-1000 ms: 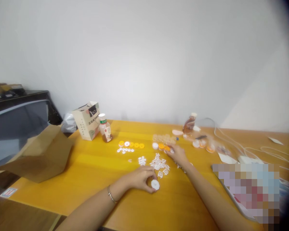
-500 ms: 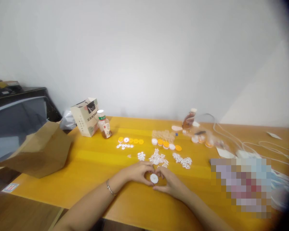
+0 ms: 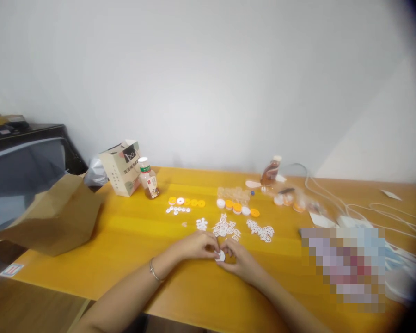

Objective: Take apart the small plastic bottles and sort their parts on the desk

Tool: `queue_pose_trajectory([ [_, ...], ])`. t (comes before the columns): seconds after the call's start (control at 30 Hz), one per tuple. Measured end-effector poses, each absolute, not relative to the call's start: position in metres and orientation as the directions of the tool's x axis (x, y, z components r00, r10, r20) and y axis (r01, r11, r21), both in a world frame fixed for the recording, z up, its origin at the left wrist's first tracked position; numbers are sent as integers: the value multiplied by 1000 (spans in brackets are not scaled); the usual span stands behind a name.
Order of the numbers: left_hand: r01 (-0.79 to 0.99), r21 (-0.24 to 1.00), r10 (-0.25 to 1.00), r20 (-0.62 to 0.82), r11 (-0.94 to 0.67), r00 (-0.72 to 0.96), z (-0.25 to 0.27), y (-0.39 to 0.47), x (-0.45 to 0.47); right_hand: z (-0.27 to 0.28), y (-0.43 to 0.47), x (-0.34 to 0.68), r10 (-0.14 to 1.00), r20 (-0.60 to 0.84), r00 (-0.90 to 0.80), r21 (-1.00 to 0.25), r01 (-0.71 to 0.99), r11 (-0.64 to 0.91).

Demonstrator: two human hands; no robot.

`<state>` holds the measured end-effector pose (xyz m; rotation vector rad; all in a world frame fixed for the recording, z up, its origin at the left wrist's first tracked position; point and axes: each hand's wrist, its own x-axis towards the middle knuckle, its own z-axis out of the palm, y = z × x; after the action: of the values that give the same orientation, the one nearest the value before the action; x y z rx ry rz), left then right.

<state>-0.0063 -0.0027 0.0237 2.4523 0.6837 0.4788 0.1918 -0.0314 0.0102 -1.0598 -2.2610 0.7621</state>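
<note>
Between my two hands is a small white round piece (image 3: 221, 255), partly covered by fingers. My left hand (image 3: 201, 246), with a bracelet at the wrist, pinches its left side. My right hand (image 3: 241, 261) grips its right edge between thumb and fingers. Just beyond lie white lattice-patterned pieces (image 3: 224, 226) in a loose pile, with a second group of lattice pieces (image 3: 261, 230) to the right. Small white discs (image 3: 201, 224) are heaped to the left. Farther back, orange and white round caps (image 3: 237, 207) stand in a row, with clear plastic containers (image 3: 234, 194) behind them.
Another row of orange and white rings (image 3: 187, 202) and small white buttons (image 3: 178, 209) lies left of centre. A bottle (image 3: 148, 179) and paper bag (image 3: 119, 169) stand behind. A brown paper bag (image 3: 62, 217) is at left; a dark bottle (image 3: 270, 172) and cables (image 3: 333, 196) at right.
My left fingers have closed in over the white round piece, covering its left part. It showed fully before. The view has shifted slightly.
</note>
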Motion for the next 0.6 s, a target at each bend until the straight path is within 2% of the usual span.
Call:
queue_pose_trajectory([
  [0.13, 450, 460, 571, 164, -765, 804, 25, -8, 0, 10, -31, 191, 815, 210, -541, -680, 518, 519],
  [0.4, 584, 7, 576, 174, -812, 799, 30, -27, 11, 6, -30, 190, 817, 230, -529, -693, 500, 519],
  [0.6, 592, -73, 574, 180, -802, 799, 20, -29, 15, 7, -30, 188, 818, 249, -518, -695, 493, 523],
])
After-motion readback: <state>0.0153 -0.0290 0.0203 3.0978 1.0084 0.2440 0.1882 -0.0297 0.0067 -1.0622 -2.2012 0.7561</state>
